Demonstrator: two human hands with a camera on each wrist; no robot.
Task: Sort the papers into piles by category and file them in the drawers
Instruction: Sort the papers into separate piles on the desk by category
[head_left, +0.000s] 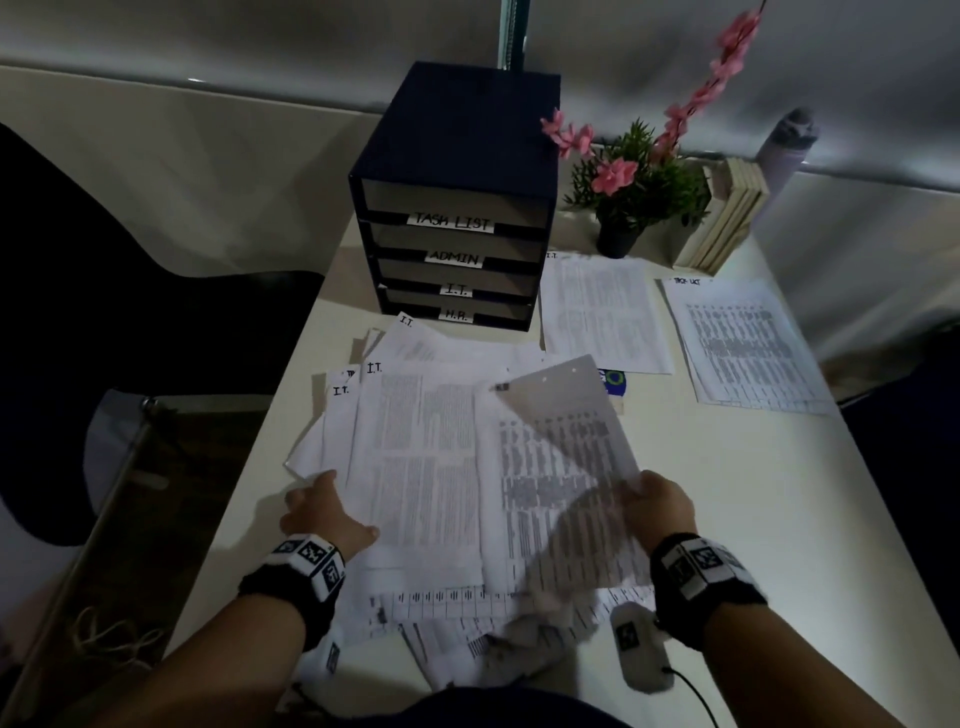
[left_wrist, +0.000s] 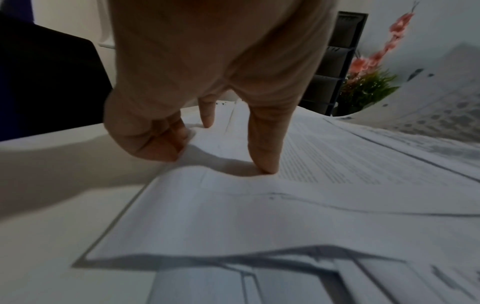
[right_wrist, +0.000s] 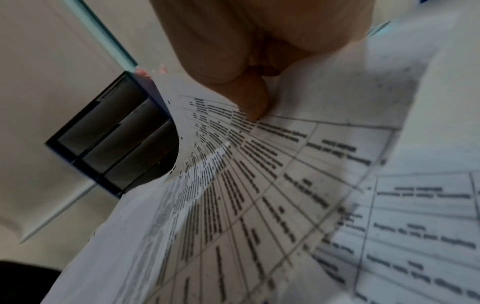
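Dim room, white desk (head_left: 779, 519), dark chair (head_left: 130, 312).

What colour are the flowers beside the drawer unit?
Pink; the flowers show best in the head view.

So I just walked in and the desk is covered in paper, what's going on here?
A person is sorting papers at a white desk. Their right hand pinches one table-printed sheet and lifts it off the messy unsorted heap, while the left hand presses that heap down. Two sorted piles lie farther back: an I.T. pile and a task list pile. The labelled drawer unit stands behind them.
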